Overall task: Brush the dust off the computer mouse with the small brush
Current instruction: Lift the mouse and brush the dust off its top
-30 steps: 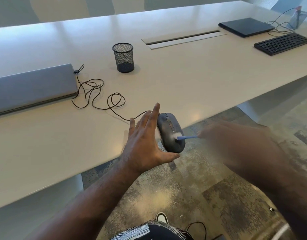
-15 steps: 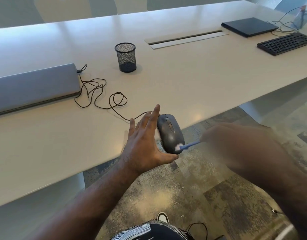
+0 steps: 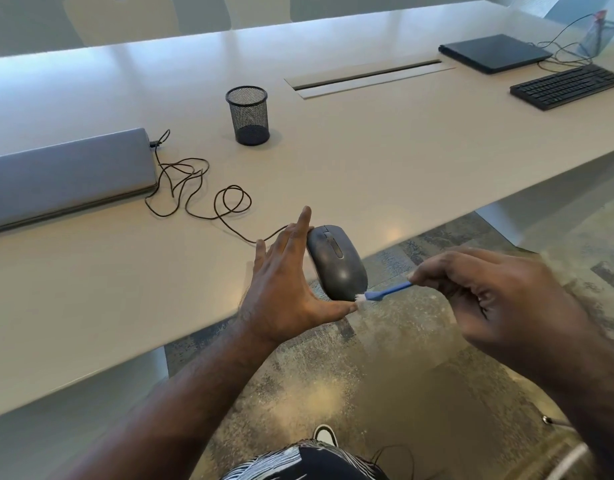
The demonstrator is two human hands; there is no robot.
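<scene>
Nearest me, my right hand (image 3: 485, 299) pinches the blue handle of the small brush (image 3: 385, 292), its white bristles touching the mouse (image 3: 336, 265) at its near end. My left hand (image 3: 284, 289) cradles the mouse at the bench (image 3: 402, 161) edge, fingers (image 3: 298, 233) straight, thumb under (cable trailing left). Farther back stand a mesh cup (image 3: 248, 114) and keyboard (image 3: 568, 85).

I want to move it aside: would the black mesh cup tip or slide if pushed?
The mesh cup looks light, being thin wire mesh, so it would probably slide easily on the smooth table. Standing taller than wide, it might tip if pushed near its rim.
</scene>
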